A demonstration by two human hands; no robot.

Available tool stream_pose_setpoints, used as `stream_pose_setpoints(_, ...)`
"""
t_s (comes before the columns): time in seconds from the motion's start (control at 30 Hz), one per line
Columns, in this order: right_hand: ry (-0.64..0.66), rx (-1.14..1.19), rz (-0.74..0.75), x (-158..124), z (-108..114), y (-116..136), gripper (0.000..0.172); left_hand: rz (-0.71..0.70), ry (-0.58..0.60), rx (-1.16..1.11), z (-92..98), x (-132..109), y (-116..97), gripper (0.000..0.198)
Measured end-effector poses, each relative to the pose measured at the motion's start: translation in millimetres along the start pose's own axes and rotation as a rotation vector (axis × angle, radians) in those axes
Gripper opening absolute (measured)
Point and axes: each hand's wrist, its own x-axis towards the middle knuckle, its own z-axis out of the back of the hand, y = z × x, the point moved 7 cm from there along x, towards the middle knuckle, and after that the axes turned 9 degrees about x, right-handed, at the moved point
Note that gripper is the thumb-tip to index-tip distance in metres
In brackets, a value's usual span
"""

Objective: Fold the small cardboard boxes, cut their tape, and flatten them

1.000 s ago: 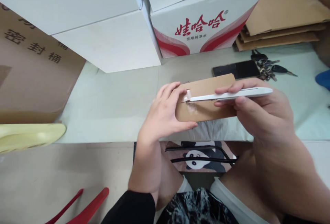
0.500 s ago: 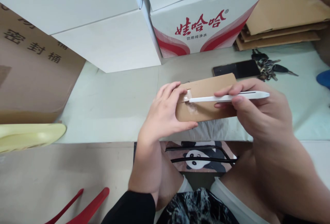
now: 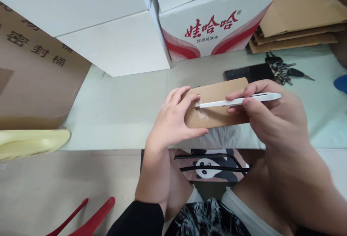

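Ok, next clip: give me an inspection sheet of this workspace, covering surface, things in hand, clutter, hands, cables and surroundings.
Surface: table with a pale, slightly wrinkled covering.
Things in hand: small cardboard box, with a slit on its upper face; slim white tool, its tip end at the slit.
Clutter: phone and bunch of keys beyond the box.
Hands: left hand grips the box's left end; right hand holds the tool.
Cables: none identifiable; dark strips below the table edge, nature unclear.
Surroundings: white boxes, red-and-white carton, brown carton, flattened cardboard.
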Motion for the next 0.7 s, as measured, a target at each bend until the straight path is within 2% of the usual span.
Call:
stream_pose_setpoints(0.1,-0.06,0.01,-0.012,0.4,4.4,-1.5,0.018,0.001,0.0,-0.001,0.2,-0.2,0.2,0.084)
stream_pose_setpoints(0.3,-0.053,0.005,-0.038,1.5,5.5,-4.3,0.019,0.002,0.003,0.005,0.0,-0.1,0.7,0.085)
stream_pose_setpoints(0.47,-0.17,0.022,-0.031,2.4,11.0,-3.4,0.011,-0.001,-0.005,0.013,0.3,-0.4,1.0,0.086)
stream_pose_setpoints(0.7,-0.246,-0.017,-0.029,1.9,13.3,-2.0,0.01,-0.002,-0.003,0.015,-0.2,-0.4,1.7,0.086)
